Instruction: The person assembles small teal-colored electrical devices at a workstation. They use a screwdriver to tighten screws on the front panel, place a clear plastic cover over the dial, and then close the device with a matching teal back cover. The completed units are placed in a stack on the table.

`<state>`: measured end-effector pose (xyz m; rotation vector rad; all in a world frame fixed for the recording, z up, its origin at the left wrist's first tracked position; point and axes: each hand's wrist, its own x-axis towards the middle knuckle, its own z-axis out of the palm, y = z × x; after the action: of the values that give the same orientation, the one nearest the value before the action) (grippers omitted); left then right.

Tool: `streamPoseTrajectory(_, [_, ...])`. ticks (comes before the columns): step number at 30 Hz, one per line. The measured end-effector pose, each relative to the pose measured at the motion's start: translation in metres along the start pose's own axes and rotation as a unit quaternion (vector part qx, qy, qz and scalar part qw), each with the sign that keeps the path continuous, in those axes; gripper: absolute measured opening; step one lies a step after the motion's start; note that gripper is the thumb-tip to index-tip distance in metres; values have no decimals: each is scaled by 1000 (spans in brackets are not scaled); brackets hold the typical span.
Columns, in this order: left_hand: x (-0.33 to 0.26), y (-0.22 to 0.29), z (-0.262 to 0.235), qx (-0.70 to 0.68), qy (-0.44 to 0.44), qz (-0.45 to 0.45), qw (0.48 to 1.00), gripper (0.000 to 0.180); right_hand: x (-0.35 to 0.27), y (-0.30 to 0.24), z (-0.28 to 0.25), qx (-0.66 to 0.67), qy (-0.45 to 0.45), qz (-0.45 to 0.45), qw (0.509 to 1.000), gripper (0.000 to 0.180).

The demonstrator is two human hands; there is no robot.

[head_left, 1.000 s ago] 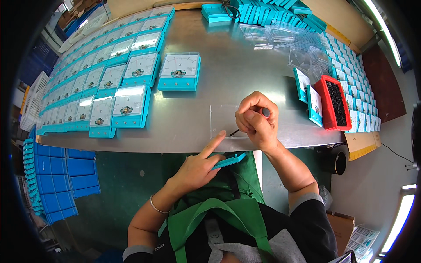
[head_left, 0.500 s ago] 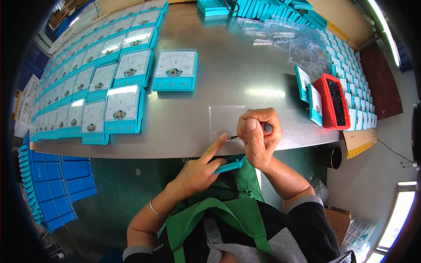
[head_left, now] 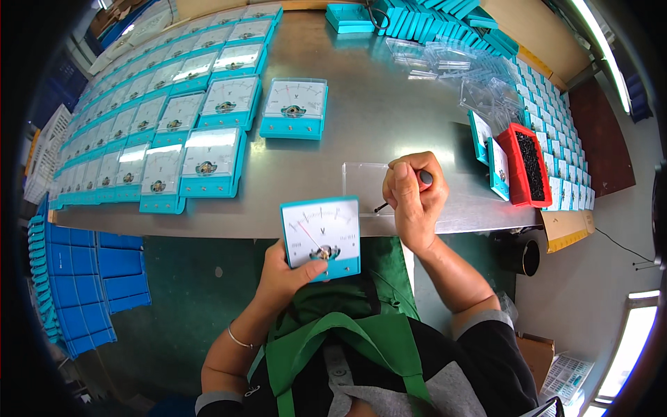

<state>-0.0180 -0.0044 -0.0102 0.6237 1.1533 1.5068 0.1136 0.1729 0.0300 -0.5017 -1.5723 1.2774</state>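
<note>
My left hand [head_left: 283,276] grips a teal voltmeter [head_left: 323,215] by its lower left side, thumb over the front. Its white dial, needle and small metal movement face up, tilted past the table's front edge. My right hand [head_left: 417,201] is closed round a screwdriver [head_left: 425,179] with a red and black handle. The screwdriver's dark tip points left, with what looks like a small black screw on it. Below that hand, a clear plastic cover [head_left: 356,181] lies on the metal table [head_left: 389,104], partly hidden by the fingers.
A single voltmeter [head_left: 294,108] lies further back, beside rows of similar meters [head_left: 212,156] on the left. At right, two meters lean by a red tray [head_left: 513,167] of small black pieces. Clear covers [head_left: 486,90] and teal cases [head_left: 410,24] are piled behind.
My left hand has turned the voltmeter from edge-on to dial up and raised it. Its index finger has left the screwdriver tip. My right hand has shifted slightly up.
</note>
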Motion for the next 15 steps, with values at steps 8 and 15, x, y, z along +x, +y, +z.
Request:
streamPoseTrajectory(8, [8, 16, 1, -111, -46, -40, 992, 43, 20, -18, -55, -400, -312, -56, 860, 47])
streamPoseTrajectory(15, [14, 7, 8, -86, -26, -28, 996, 40, -3, -18, -83, -383, -175, 52, 906, 61])
